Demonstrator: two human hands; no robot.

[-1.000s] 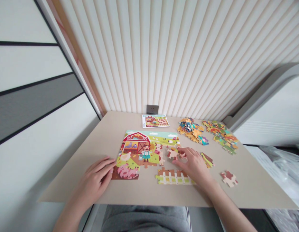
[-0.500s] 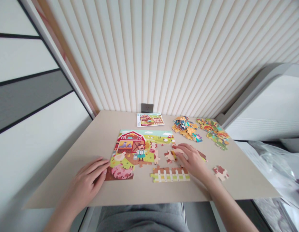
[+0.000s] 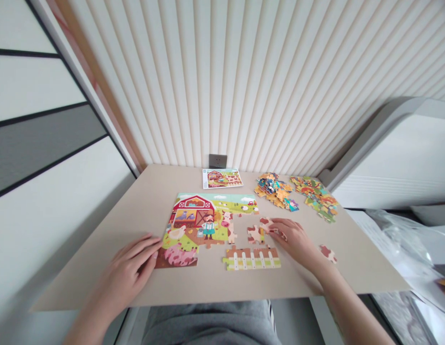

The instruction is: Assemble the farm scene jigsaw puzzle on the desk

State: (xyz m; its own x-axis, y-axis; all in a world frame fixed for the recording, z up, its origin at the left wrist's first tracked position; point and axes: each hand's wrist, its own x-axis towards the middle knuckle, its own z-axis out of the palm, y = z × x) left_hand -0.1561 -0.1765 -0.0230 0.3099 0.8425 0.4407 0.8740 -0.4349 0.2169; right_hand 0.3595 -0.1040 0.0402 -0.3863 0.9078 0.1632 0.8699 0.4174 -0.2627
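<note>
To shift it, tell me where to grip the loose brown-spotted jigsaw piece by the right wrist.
Pinch the brown-spotted cream jigsaw piece by its edges from above-right: it lies flat on the beige table, the right hand close on its left.

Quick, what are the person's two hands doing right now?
Left hand: open, lying flat on the table.
Right hand: fingers on a brown-and-cream jigsaw piece; whether it grips cannot be told.

We log the right hand [image 3: 292,241] shifted rightward, uncovering more of the spotted puzzle piece [image 3: 255,235]; its wrist now overlaps the loose puzzle piece [image 3: 328,253].
</note>
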